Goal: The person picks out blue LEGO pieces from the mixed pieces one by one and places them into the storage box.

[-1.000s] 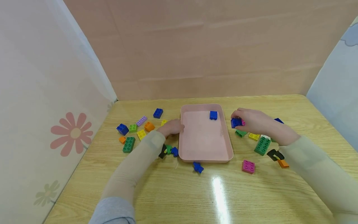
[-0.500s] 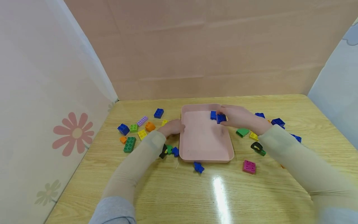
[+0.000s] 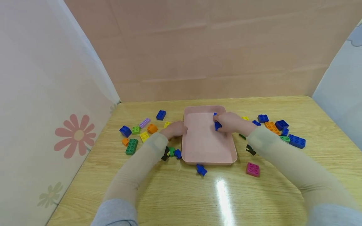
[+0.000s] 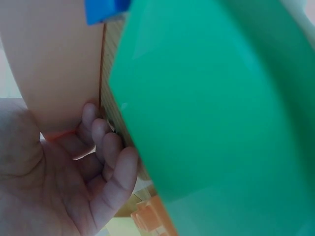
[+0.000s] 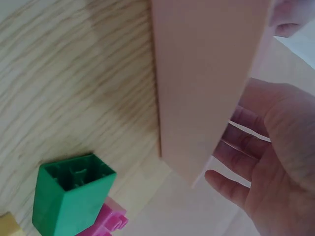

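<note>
A shallow pink tray [image 3: 207,163] lies on the table. My left hand [image 3: 174,129] grips its left rim; the left wrist view shows the fingers curled along the outside wall. Over the tray's right wall reaches my right hand [image 3: 230,121], pinching a blue brick [image 3: 217,126] low inside the tray. Just beyond that brick, part of another blue brick [image 3: 215,114] shows. In the right wrist view the right hand [image 5: 280,162] is seen behind the tray wall [image 5: 206,83], which hides the held brick.
Left of the tray lie several loose bricks, among them a dark green one [image 3: 131,147] and an orange one [image 3: 152,128]. Several more lie right, including a long blue brick [image 3: 297,141]. A pink brick [image 3: 253,169] and a small blue piece [image 3: 201,169] lie nearer the front.
My right hand has carried the blue brick from the table at the right over the rim, then lower and left inside the tray. The left hand stays at the rim.
</note>
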Motion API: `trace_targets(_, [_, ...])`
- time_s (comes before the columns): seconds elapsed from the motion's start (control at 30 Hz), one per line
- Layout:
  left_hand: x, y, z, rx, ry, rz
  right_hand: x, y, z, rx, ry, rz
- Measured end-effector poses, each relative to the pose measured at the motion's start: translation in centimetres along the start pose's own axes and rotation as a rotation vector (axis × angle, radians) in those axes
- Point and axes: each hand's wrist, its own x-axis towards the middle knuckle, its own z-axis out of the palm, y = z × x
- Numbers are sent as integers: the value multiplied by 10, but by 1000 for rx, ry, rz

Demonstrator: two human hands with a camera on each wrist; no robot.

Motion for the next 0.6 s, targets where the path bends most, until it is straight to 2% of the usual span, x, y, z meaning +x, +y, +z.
trace_targets(0.6, [-4,3,-2,5,-6,18,2,9,8,-36,-33,63])
